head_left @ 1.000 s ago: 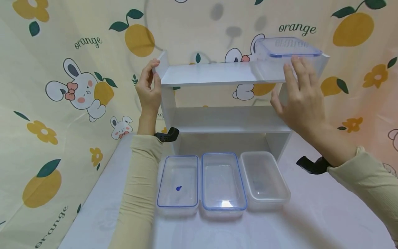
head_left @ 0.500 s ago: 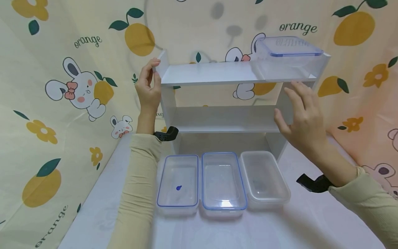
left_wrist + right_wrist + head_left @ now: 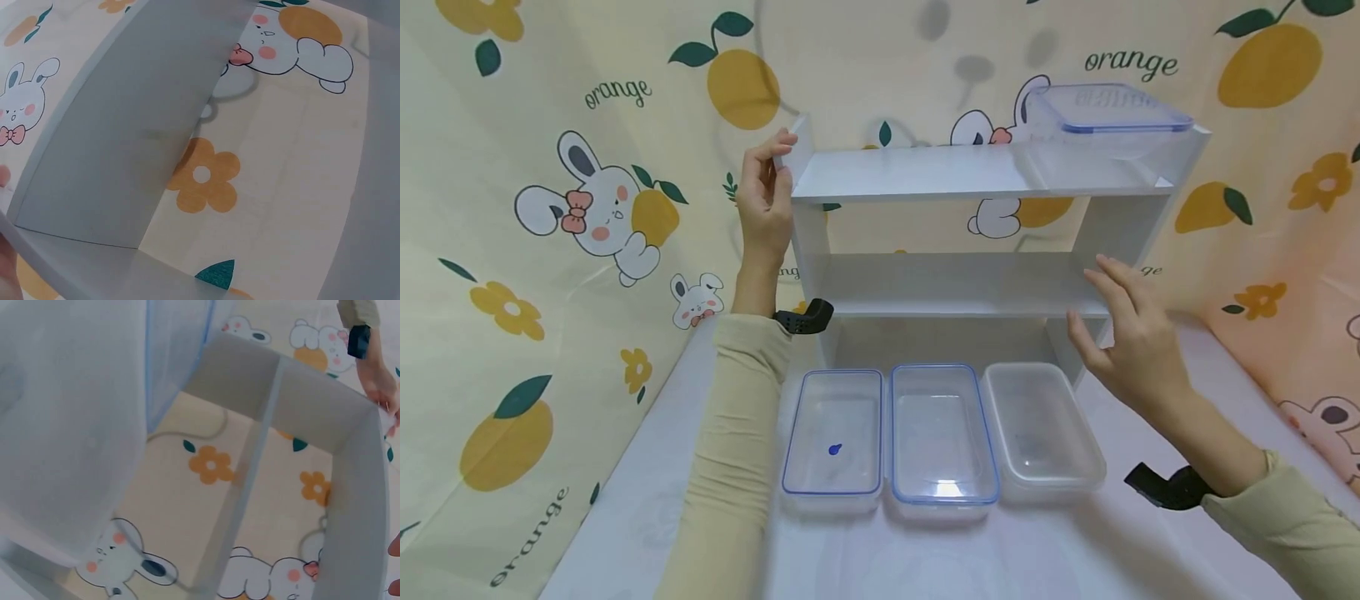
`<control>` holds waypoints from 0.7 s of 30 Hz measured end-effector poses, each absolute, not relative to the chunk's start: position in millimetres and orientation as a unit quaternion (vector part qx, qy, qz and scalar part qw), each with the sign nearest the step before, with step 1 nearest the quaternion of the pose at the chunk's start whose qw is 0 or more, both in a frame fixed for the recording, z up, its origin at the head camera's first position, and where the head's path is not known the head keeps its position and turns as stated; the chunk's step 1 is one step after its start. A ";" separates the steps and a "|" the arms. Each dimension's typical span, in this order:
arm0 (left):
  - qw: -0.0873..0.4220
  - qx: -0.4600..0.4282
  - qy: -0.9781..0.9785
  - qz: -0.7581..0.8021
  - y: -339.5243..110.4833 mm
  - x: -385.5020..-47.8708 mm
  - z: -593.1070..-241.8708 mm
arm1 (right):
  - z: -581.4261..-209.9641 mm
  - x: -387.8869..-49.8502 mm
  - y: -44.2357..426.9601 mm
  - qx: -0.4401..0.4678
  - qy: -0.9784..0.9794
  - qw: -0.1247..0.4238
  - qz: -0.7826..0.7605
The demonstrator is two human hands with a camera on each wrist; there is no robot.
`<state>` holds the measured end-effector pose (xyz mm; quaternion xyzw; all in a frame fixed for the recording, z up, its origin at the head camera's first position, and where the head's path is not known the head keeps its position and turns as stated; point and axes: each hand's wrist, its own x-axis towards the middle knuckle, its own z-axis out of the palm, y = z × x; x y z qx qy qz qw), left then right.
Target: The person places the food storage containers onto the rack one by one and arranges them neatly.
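Observation:
A white shelf unit (image 3: 955, 287) with open tiers stands against the patterned backdrop. My left hand (image 3: 765, 193) grips the upper end of its left side panel, fingers bent over the edge. On the top tier, at the right end, rests a clear food container (image 3: 1120, 150) with a blue-rimmed lid. My right hand (image 3: 1138, 342) is raised beside the unit's lower right side, fingers spread and holding nothing; whether a fingertip touches the panel I cannot tell. In the right wrist view, the left hand (image 3: 379, 387) shows at the far corner of the shelf unit (image 3: 250, 469).
Three clear containers stand side by side before the unit: a left one (image 3: 833, 433) and a middle one (image 3: 943, 433), both blue-rimmed, and a plain-rimmed right one (image 3: 1045, 429). White cloth (image 3: 647, 500) covers the table. A printed backdrop (image 3: 587, 333) rises behind and at both sides.
My right hand has come down from in front of the top-tier container to beside the lower right side of the shelf unit. The left hand keeps its grip.

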<state>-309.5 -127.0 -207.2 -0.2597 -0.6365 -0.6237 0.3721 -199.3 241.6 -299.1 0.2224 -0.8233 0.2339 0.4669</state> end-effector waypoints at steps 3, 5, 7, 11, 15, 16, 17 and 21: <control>0.377 -0.256 -0.642 -0.617 -126.0 -309.2 -207.1 | -307.4 -197.1 244.4 0.217 -0.829 0.458 0.238; 0.383 -0.253 -0.645 -0.611 -125.3 -309.4 -207.2 | -312.5 -194.4 246.5 0.211 -0.838 0.444 0.238; 0.389 -0.250 -0.646 -0.607 -125.3 -312.1 -208.3 | -318.3 -191.5 248.2 0.205 -0.847 0.426 0.243; 0.404 -0.244 -0.645 -0.601 -127.8 -326.2 -214.8 | -329.4 -185.2 251.3 0.186 -0.868 0.387 0.248; 0.411 -0.239 -0.648 -0.595 -128.1 -330.1 -216.8 | -339.1 -181.5 254.8 0.168 -0.877 0.369 0.259; 0.411 -0.238 -0.649 -0.595 -127.2 -327.3 -215.7 | -341.2 -180.8 255.7 0.167 -0.878 0.366 0.261; 0.410 -0.236 -0.649 -0.595 -126.2 -324.0 -214.2 | -343.1 -180.1 256.6 0.165 -0.879 0.363 0.261; 0.408 -0.230 -0.651 -0.598 -122.9 -312.6 -209.1 | -350.0 -177.9 259.9 0.165 -0.885 0.352 0.257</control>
